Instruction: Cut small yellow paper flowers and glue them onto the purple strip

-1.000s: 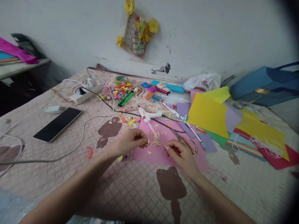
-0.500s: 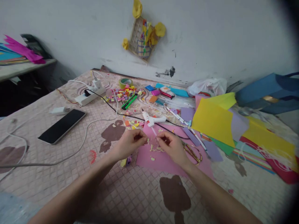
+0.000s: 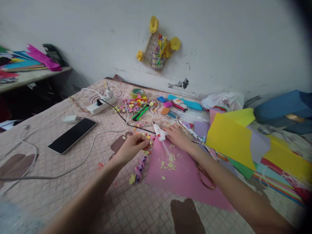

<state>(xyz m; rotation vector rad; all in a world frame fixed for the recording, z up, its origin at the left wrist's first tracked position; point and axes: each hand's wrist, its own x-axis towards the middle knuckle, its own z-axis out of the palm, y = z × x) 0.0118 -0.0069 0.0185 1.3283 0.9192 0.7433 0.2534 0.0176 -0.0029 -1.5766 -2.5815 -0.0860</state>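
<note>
My left hand (image 3: 134, 147) hovers at the left edge of a pink sheet (image 3: 175, 182), thumb and fingers pinched together; whatever is between them is too small to make out. My right hand (image 3: 179, 138) reaches over the sheet, its fingers closed around the handle of a white glue gun (image 3: 159, 132), which lies with its nozzle pointing away. A clear glue stick (image 3: 167, 150) sticks out of its back. Pale yellow scraps (image 3: 171, 165) are scattered on the sheet. Below my left hand lies a purple-and-pink strip (image 3: 139, 169) with yellow pieces. Gold-handled scissors (image 3: 206, 178) are partly hidden under my right forearm.
A phone (image 3: 72, 136), a power strip (image 3: 101, 106) and trailing cables lie left. Behind are small coloured cutouts (image 3: 131, 104), a green cutter (image 3: 140, 112) and a tape roll (image 3: 138, 93). Coloured sheets (image 3: 230, 138) pile up on the right, before a blue bag (image 3: 284, 107).
My right hand has moved forward from above the pink sheet to the glue gun's handle. My left hand stays pinched, now farther from the right. The view has shifted, uncovering more of the purple-and-pink strip.
</note>
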